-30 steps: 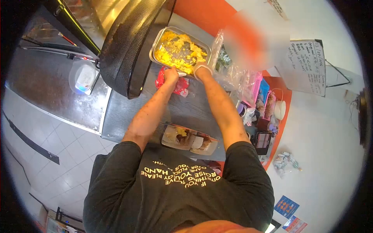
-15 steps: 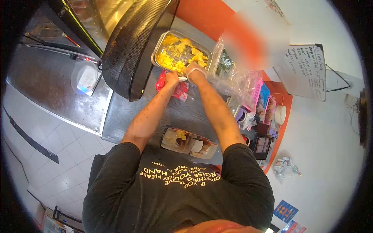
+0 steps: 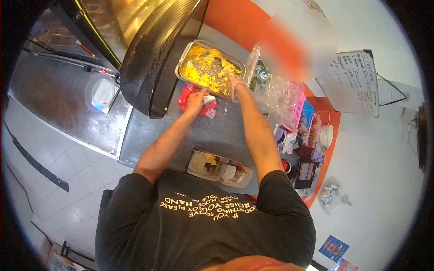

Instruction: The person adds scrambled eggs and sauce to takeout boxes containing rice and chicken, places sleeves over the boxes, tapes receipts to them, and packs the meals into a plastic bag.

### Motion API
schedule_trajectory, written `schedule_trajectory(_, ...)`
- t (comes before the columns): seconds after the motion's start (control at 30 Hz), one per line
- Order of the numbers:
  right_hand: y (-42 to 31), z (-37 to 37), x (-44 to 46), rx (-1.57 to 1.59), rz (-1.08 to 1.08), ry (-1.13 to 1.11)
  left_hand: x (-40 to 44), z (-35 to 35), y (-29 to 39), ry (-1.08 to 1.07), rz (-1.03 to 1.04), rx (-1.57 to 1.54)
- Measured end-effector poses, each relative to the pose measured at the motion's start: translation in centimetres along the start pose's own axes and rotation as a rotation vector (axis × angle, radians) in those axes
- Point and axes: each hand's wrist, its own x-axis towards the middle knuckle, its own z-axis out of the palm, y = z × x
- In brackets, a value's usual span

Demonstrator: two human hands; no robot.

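A metal tray [image 3: 184, 79] of yellow crumbled food [image 3: 199, 58], like scrambled egg, lies ahead of me on the dark counter. My right hand [image 3: 237, 87], in a clear plastic glove, is at the tray's right end with its fingers stretched over the food. My left hand [image 3: 195, 101] is closed by the tray's near edge, around a small white object [image 3: 208, 99] whose kind I cannot make out. A red plastic packet [image 3: 185, 93] lies beneath and beside that hand.
An open container [image 3: 203, 165] with food sits near my body. Clear plastic bags [image 3: 275, 88] and coloured baskets [image 3: 307, 113] are on the right. A black mesh-like curved panel [image 3: 147, 58] rises on the left, beside a metal surface holding a white tub [image 3: 103, 90].
My right hand has shifted right and slightly down, its fingers spreading out over the food. My left hand has moved slightly down and left with the white object, and the yellow food lies differently.
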Motion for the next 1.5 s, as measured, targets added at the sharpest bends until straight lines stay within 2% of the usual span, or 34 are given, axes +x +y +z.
schedule_trajectory(0.07,-3.5,-0.9,-3.2,0.36,0.321,-0.093,-2.5,-0.7,0.6,-0.054,-0.065,-0.049)
schedule_trajectory(0.1,-4.2,-1.0,-4.6,0.528,0.266,-0.133,-3.8,-1.3,1.1,-0.105,-0.132,-0.1)
schedule_trajectory(0.13,-3.4,-1.1,-3.8,0.531,0.265,-0.133,-4.9,-1.9,1.1,-0.105,-0.131,-0.097)
schedule_trajectory(0.2,-1.5,-1.6,-2.2,0.612,0.155,-0.36,-7.3,-3.1,1.1,-0.142,-0.085,-0.039)
schedule_trajectory(0.23,-1.5,-1.4,-2.0,0.615,0.156,-0.358,-8.2,-3.8,1.0,-0.144,-0.087,-0.037)
schedule_trajectory(0.3,-1.6,-0.5,-1.8,0.454,0.254,-0.051,-9.7,-5.2,0.9,-0.163,-0.069,0.017)
schedule_trajectory(0.33,-1.1,-0.7,-1.3,0.455,0.253,-0.052,-10.3,-6.0,0.7,-0.163,-0.068,0.019)
schedule_trajectory(0.4,-0.4,-1.3,-1.1,0.536,0.165,-0.243,-11.3,-7.4,0.5,-0.18,-0.033,0.155)
schedule_trajectory(0.53,-1.2,-1.4,-1.6,0.479,0.186,-0.244,-12.9,-9.1,0.6,-0.16,-0.064,0.214)
schedule_trajectory(0.6,-2.3,-1.6,-2.7,0.58,0.16,-0.284,-13.5,-9.3,0.6,-0.15,-0.032,0.194)
schedule_trajectory(0.63,-3.7,-1.2,-4.0,0.594,0.215,-0.135,-13.7,-9.4,0.6,-0.142,0.0,0.173)
schedule_trajectory(0.67,-3.9,-1.2,-4.1,0.594,0.22,-0.139,-13.9,-9.5,0.6,-0.138,-0.004,0.174)
schedule_trajectory(0.73,-4.6,-1.1,-4.0,0.521,0.259,0.001,-14.1,-9.7,0.4,-0.144,-0.011,0.161)
schedule_trajectory(0.8,-2.4,-1.5,-1.4,0.486,0.214,0.019,-14.0,-9.9,-0.1,-0.137,0.009,0.196)
schedule_trajectory(0.87,3.6,-2.4,6.9,-0.193,-0.17,-0.025,-14.1,-9.9,-0.1,-0.137,0.033,0.23)
schedule_trajectory(0.9,-1.8,-2.2,0.6,-0.18,-0.056,-0.072,-14.2,-9.9,0.1,-0.132,0.016,0.223)
schedule_trajectory(0.93,-3.7,-2.0,-1.1,-0.18,-0.055,-0.072,-14.2,-9.8,0.3,-0.127,0.0,0.215)
schedule_trajectory(1.0,-5.3,-1.6,-2.4,-0.636,-0.168,-0.193,-13.8,-9.9,-0.1,-0.133,0.011,0.253)
schedule_trajectory(1.03,-1.2,-0.9,0.9,-0.688,-0.326,-0.149,-13.7,-10.0,-0.2,-0.14,0.023,0.292)
schedule_trajectory(1.13,-2.2,1.5,-0.7,-0.853,-0.327,-0.199,-13.5,-9.6,0.7,-0.132,0.037,0.309)
schedule_trajectory(1.17,-2.7,2.5,-1.7,-0.808,-0.219,-0.16,-13.2,-9.6,0.7,-0.13,0.037,0.31)
schedule_trajectory(1.2,-3.8,3.3,-2.6,-0.807,-0.219,-0.162,-13.0,-9.7,0.4,-0.133,0.046,0.309)
schedule_trajectory(1.27,-5.8,4.5,-4.1,-1.011,-0.157,-0.202,-12.8,-9.8,0.3,-0.135,0.053,0.31)
schedule_trajectory(1.3,-5.8,5.0,-4.7,-1.012,-0.154,-0.094,-12.8,-9.8,0.4,-0.142,0.046,0.307)
schedule_trajectory(1.43,-6.2,6.8,-4.9,-1.103,-0.167,0.026,-12.5,-9.8,0.0,-0.151,0.033,0.32)
schedule_trajectory(1.5,-6.2,7.0,-4.4,-1.128,-0.164,-0.008,-12.5,-9.6,-0.2,-0.125,0.058,0.304)
